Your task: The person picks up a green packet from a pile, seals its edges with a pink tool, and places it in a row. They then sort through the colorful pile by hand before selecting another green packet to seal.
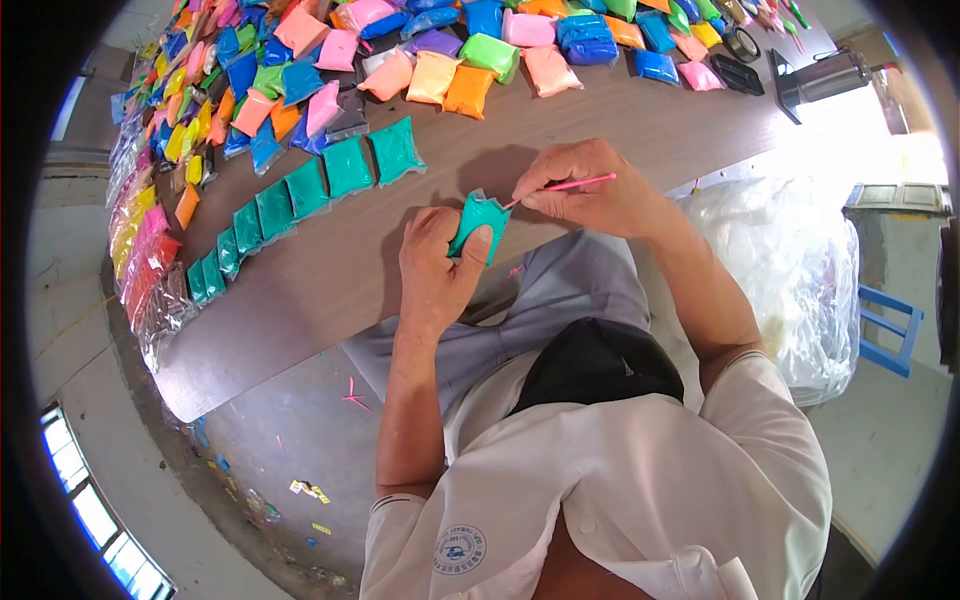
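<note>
My left hand [440,262] is closed around a small green packet [479,222] in clear wrap, thumb pressed on its front. My right hand [588,188] pinches a thin pink stick [580,184], its lower tip right at the packet's upper right corner. Both hands are over the table's near edge, above my lap. To the left, a curved row of similar green packets lies on the table, with the closest one, a flat green pouch [397,151], just beyond my left hand.
A big heap of coloured packets [435,77] covers the far side of the brown table [330,275]. At the right end are a roll of tape [741,44], a black tray [737,73] and a metal device [825,78]. A large clear plastic bag [790,270] stands at my right, beside a blue stool [890,325].
</note>
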Demonstrator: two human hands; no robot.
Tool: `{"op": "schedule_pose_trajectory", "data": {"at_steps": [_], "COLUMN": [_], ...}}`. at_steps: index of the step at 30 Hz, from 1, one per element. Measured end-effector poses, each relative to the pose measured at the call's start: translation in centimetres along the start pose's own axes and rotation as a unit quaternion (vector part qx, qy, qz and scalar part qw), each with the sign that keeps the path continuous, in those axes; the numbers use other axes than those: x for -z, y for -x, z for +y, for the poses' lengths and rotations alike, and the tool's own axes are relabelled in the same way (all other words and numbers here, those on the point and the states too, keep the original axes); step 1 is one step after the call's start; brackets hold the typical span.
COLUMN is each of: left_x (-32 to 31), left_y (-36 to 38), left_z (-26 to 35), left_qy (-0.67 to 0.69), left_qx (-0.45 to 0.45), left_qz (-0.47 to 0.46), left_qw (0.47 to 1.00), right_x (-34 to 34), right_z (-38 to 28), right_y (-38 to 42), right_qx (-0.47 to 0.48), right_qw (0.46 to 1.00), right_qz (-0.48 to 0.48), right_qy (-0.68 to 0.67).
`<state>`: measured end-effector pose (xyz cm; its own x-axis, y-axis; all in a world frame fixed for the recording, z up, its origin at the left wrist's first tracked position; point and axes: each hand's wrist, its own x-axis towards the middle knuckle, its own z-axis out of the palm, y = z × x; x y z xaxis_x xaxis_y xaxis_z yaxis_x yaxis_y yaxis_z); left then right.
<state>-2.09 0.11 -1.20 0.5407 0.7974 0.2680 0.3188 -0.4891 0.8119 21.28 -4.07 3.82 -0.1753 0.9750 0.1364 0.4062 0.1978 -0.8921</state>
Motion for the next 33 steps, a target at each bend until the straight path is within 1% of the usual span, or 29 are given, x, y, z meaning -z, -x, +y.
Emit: {"op": "schedule_pose_trajectory", "data": {"at_steps": [1, 7, 10, 13, 16, 19, 22, 25, 28, 31, 33], "left_x": [0.0, 0.6, 0.8, 0.7, 0.6, 0.6, 0.7, 0.7, 0.8, 0.8, 0.7], "left_y": [0.1, -0.1, -0.2, -0.2, -0.1, -0.1, -0.1, -0.1, -0.3, -0.4, -0.4], "left_z": [-0.2, 0.1, 0.2, -0.1, -0.2, -0.2, 0.1, 0.1, 0.4, 0.5, 0.5], "left_qy": [0.006, 0.042, 0.038, 0.026, 0.016, 0.021, 0.053, 0.076, 0.062, 0.037, 0.020], "left_qx": [0.007, 0.019, 0.020, 0.015, 0.013, 0.013, 0.033, 0.040, 0.030, 0.025, 0.012], "left_qz": [0.000, -0.026, -0.039, -0.045, -0.042, -0.047, -0.042, -0.034, -0.040, -0.057, -0.057], "left_qw": [1.000, 0.999, 0.998, 0.999, 0.999, 0.999, 0.997, 0.996, 0.997, 0.997, 0.998], "right_x": [0.0, 0.8, 0.8, 1.0, 1.7, 2.0, 1.3, 0.2, -0.2, -0.1, 0.1], "right_z": [0.3, 0.3, 0.9, 1.2, -0.3, -1.0, -0.9, 0.8, 0.6, 0.7, 0.6], "right_y": [-0.3, -1.5, -2.1, -2.2, -2.4, -2.5, -2.0, -1.4, -0.8, -0.8, -0.7], "right_qx": [0.024, -0.069, 0.007, 0.015, -0.058, -0.170, -0.185, -0.129, -0.114, -0.037, -0.034], "right_qw": [1.000, 0.992, 0.995, 0.993, 0.985, 0.961, 0.955, 0.960, 0.965, 0.980, 0.984], "right_qz": [-0.004, -0.090, -0.096, -0.118, -0.165, -0.192, -0.138, -0.109, -0.087, -0.096, -0.110], "right_qy": [-0.005, -0.055, -0.033, -0.021, -0.011, -0.100, -0.187, -0.222, -0.221, -0.169, -0.135]}}
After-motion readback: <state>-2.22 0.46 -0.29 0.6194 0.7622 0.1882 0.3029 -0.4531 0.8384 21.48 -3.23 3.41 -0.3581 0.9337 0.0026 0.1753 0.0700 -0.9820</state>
